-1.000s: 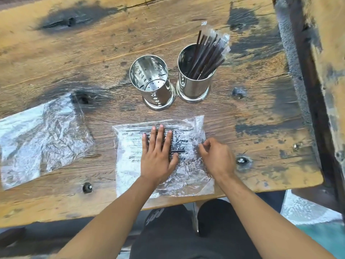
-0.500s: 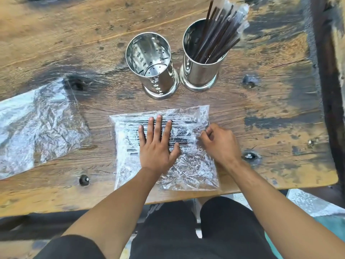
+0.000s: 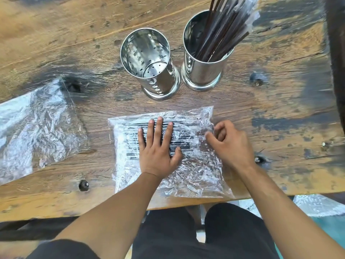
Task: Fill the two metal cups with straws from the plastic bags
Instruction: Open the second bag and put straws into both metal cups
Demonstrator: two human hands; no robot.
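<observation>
Two metal cups stand side by side on the wooden table (image 3: 56, 43). The left cup (image 3: 149, 66) is empty and shows its perforated bottom. The right cup (image 3: 202, 60) holds a bundle of dark wrapped straws (image 3: 225, 27). In front of them lies a clear plastic bag (image 3: 196, 174) with black straws (image 3: 186, 144) inside. My left hand (image 3: 158, 148) presses flat on the bag, fingers spread over the straws. My right hand (image 3: 229, 144) curls at the bag's right edge, fingers pinching the plastic near its opening.
A second crumpled plastic bag (image 3: 35, 128), apparently empty, lies at the left. Metal bolt heads (image 3: 83, 184) dot the table. A dark post (image 3: 336, 53) rises at the right. The table's front edge runs just below the bag, above my knees.
The camera has moved closer and lower over the table. My right hand's fingers have worked further into the bag's right edge; my left hand stays flat on the bag.
</observation>
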